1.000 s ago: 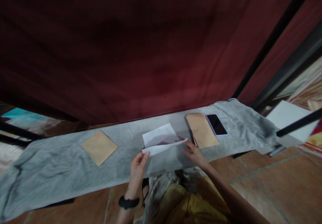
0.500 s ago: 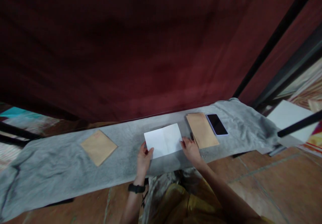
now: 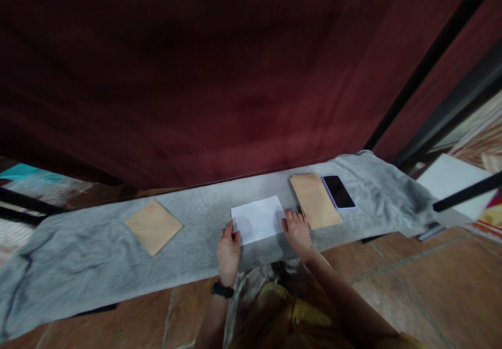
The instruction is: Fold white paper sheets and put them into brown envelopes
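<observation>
A white sheet of paper [image 3: 259,220] lies flat on the grey cloth in front of me. My left hand [image 3: 228,249] rests at its left edge, thumb and fingers apart, with the thumb tip by the paper's side. At the right edge is my right hand [image 3: 297,232], fingers stretched out and thumb against the paper's border. Its fingertips come close to a stack of brown envelopes [image 3: 317,200]. Farther left, another brown envelope [image 3: 154,227] lies turned at an angle.
A phone [image 3: 339,192] lies right of the envelopes on the grey cloth [image 3: 98,265], which covers a narrow bench. Behind hangs a dark red curtain [image 3: 251,103]. A black pole [image 3: 423,67] slants at the right, near a white board [image 3: 447,182].
The paper has shifted slightly right and now lies flatter. My left hand has moved right and its thumb has come off the sheet. My right hand's fingers have straightened.
</observation>
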{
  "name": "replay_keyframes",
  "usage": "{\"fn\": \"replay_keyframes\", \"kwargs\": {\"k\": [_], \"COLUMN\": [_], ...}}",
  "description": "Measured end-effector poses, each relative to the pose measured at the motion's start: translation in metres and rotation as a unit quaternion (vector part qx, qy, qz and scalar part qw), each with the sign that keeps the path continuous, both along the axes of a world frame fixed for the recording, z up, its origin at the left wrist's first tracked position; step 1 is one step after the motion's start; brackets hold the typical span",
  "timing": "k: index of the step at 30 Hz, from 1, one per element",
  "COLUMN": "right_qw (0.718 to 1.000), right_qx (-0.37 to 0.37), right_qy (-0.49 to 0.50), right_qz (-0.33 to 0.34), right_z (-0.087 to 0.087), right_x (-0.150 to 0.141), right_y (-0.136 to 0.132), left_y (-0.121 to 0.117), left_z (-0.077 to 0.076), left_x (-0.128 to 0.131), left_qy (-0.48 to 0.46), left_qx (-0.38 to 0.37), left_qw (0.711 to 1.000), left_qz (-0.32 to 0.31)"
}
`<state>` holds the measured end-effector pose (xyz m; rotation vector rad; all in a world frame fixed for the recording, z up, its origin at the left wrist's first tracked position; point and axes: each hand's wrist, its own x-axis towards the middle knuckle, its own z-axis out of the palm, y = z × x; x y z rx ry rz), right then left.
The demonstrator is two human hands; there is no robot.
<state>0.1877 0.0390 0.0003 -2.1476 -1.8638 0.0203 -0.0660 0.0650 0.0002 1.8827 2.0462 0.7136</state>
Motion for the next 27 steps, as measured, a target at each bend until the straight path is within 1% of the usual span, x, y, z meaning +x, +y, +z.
{"fn": "replay_keyframes", "kwargs": {"k": [2,4,6,8,10,12,14,17,22,27], "right_qw": [1.000,0.999,0.991,0.975,0.961,0.958,0.963,0.973,0.981,0.990], "right_qx": [0.010,0.036,0.076,0.110,0.116,0.108,0.098,0.095,0.107,0.099], "right_qy": [0.009,0.035,0.083,0.138,0.156,0.138,0.107,0.064,0.011,-0.012], "right_qz": [-0.001,0.017,0.066,0.138,0.196,0.226,0.225,0.198,0.161,0.096], "right_z": [0.001,0.000,-0.002,-0.005,-0.009,-0.012,-0.015,-0.019,-0.027,-0.032], "right_x": [0.000,-0.006,-0.019,-0.037,-0.054,-0.063,-0.064,-0.055,-0.038,-0.030], "right_y": [-0.001,-0.001,-0.002,-0.004,-0.007,-0.011,-0.016,-0.021,-0.025,-0.028], "left_y": [-0.005,-0.009,-0.014,-0.019,-0.025,-0.030,-0.034,-0.036,-0.035,-0.040], "left_z": [0.003,0.004,0.000,-0.007,-0.017,-0.025,-0.030,-0.029,-0.021,-0.021], "left_x": [0.004,0.013,0.027,0.044,0.059,0.068,0.070,0.064,0.050,0.039], "left_qy": [0.060,0.100,0.111,0.120,0.153,0.189,0.216,0.231,0.208,0.185], "left_qx": [0.029,0.070,0.112,0.138,0.134,0.119,0.105,0.096,0.096,0.099], "left_qw": [0.998,0.991,0.983,0.971,0.958,0.951,0.948,0.951,0.965,0.975], "left_qz": [-0.013,-0.045,-0.096,-0.155,-0.200,-0.214,-0.208,-0.183,-0.126,-0.066]}}
